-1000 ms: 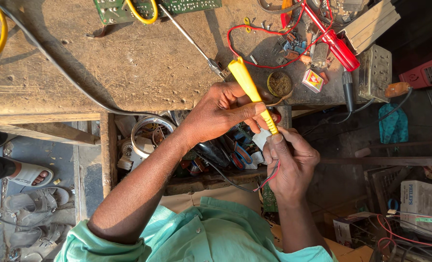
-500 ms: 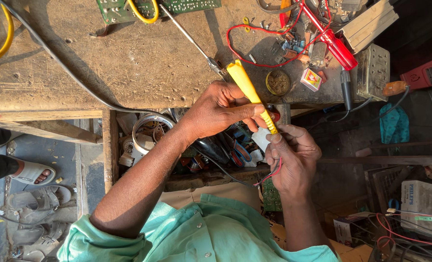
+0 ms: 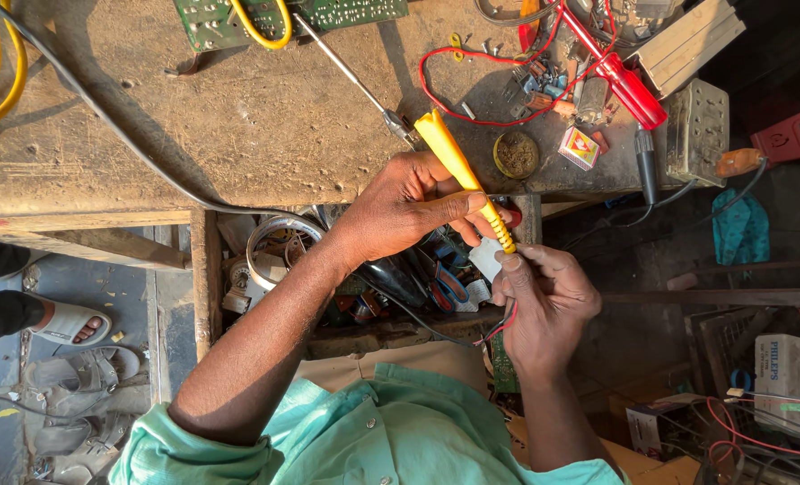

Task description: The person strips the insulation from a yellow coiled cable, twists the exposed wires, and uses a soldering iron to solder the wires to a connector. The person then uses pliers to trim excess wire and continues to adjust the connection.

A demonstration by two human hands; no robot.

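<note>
- Yellow plastic-handled soldering iron slants over the worn wooden bench's edge, ribbed end down toward the right hand.
- Left hand fingers wrap its handle.
- Right hand pinches thin red wires.

I am noting only slight shifts. The left hand is tilting the yellow soldering iron a little, its tip now sitting just above the right hand's fingertips rather than between the two hands. The right hand is drifting lower and outward, and the red and black wires beneath it are showing more. The workbench is sliding slightly down the view.
</note>
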